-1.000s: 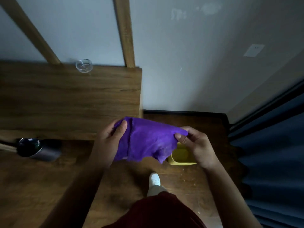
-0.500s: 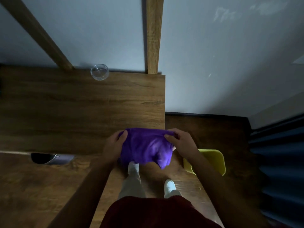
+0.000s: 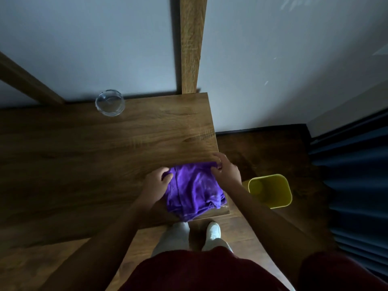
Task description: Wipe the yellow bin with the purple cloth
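Purple cloth [image 3: 194,191] pinched by both hands at table corner [image 3: 222,211], yellow bin [image 3: 270,191] beside

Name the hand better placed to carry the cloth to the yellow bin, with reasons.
Right, probably. The right hand pinches the purple cloth on the side nearest the yellow bin; the left hand grips the far side.

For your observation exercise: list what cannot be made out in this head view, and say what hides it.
- Yellow bin: its near-left corner is behind the right forearm.
- Table: the left edge of the frame cuts it off.
- Purple cloth: its side edges are under the left hand and right hand.
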A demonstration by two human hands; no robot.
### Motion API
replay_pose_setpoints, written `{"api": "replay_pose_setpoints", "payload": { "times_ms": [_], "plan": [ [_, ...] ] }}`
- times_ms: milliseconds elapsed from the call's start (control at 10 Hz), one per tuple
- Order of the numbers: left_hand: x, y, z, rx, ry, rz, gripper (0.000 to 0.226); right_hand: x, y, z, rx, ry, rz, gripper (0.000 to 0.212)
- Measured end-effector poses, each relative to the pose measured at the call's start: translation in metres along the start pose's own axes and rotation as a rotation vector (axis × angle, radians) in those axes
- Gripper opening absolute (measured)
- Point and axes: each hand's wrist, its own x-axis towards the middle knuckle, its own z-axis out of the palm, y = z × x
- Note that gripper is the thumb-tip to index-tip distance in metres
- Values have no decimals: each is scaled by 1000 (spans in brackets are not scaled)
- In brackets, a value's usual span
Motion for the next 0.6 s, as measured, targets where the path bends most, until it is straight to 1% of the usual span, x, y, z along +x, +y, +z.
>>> {"api": "replay_pose_setpoints", "payload": {
  "times_ms": [100,200,300,400,500,600],
  "plan": [
    [1,2,0,118,17,81,41,4,-4,7,-53,19,-33,64],
    [-7,-1,2,263,24,176,54,-3,-1,14,-226,40,-120,60],
    [-13,-6,8,448,3,226,58,-10,8,19,-473,-61,-179,57],
    [-19,-5,12,542,40,215,58,-15,16,19,-542,-164,-174,68],
    [-22,-3,14,463,62,185,52,-14,15,9,-526,-207,-191,71],
    [-36,-3,17,424,123,161,47,-23,10,-5,-442,-154,-245,60]
  ]
}}
